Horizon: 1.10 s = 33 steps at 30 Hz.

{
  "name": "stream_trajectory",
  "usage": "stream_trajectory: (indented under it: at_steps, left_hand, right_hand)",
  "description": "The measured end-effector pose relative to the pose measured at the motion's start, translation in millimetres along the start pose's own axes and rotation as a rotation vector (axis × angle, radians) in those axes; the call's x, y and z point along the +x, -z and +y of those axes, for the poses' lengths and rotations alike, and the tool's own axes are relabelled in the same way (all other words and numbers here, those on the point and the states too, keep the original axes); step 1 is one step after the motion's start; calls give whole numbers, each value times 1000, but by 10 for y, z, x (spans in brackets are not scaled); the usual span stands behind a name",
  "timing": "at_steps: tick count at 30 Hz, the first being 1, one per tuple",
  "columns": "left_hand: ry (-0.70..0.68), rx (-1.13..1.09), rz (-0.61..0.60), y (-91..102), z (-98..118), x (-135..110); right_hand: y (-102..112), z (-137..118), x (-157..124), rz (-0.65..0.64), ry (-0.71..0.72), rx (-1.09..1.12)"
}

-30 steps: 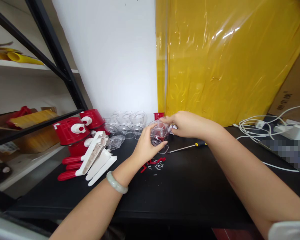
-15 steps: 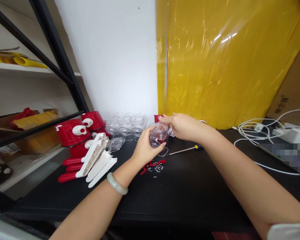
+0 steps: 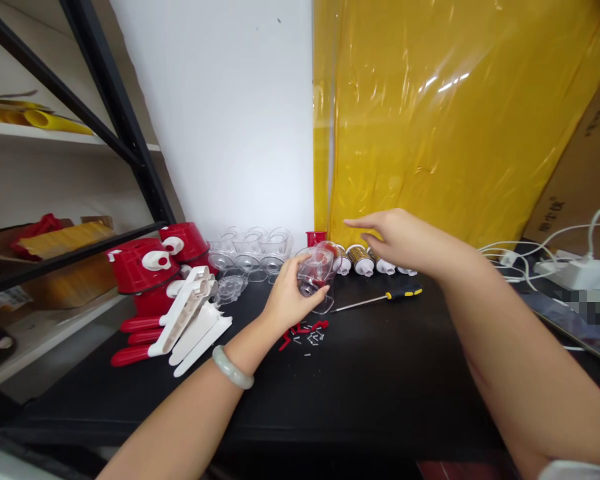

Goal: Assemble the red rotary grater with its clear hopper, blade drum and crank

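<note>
Head view: leftmost on my black surface (image 3: 405, 373), red housings (image 3: 134, 268) stand behind red-and-white handles (image 3: 183, 313). Next, clear cups (image 3: 253, 247) line up before the white panel (image 3: 230, 120). My left hand (image 3: 287, 293) has its fingers wrapped around a clear container (image 3: 317, 268), just behind scattered screws (image 3: 316, 337). Farther right lies a screwdriver (image 3: 403, 293); behind it, white-ended cylinders (image 3: 363, 261) sit beneath my right hand (image 3: 400, 241), fingers parted and free.

Glossy, smooth plastic container (image 3: 317, 267)
</note>
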State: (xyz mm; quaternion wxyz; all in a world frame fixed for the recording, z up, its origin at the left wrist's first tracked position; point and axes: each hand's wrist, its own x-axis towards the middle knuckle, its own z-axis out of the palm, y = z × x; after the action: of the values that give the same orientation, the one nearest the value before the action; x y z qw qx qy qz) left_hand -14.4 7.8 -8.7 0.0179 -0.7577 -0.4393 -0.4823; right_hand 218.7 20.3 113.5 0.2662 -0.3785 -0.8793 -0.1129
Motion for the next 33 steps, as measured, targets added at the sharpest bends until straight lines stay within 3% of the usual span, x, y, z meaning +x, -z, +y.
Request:
stream_trajectory:
  at_steps: [3,7,10,14,18,22,24,25,28,31,33]
  left_hand:
    - [4,-2,3,7,14,4]
    - [1,-32,-1,7,23,1]
    - [18,-53,3,7,20,-3]
    - [22,-63,1,10,12,-1]
    - [22,-72,-2,12,-3,0]
    - [28,-71,-9,7,-21,-5]
    - [24,-64,-3,8,-18,-9]
    - [23,-58,0,12,-11,-12]
    - [27,2,1,45,35,-19]
    - [19,130,-21,95,96,-19]
    - [1,222,-28,122,121,-14]
  right_hand:
    - [-68,362,-197,-71,-156,-41]
    - [-519,983,-704,-343,-300,-19]
    - [-866,1327,-1090,-386,-287,103]
    - [-1130,1498,-1302,-332,-304,139]
    - [-1085,1481,-1248,-332,-381,215]
    - [-654,1401,-1174,-334,-427,625]
    - [-363,1356,-1103,-239,-508,743]
    - [-226,1330,-1044,-117,-549,799]
    - [83,1215,-776,520,-605,1031]
    - [174,1006,-498,977,-541,1196]
    - [112,841,-405,1085,-444,1220]
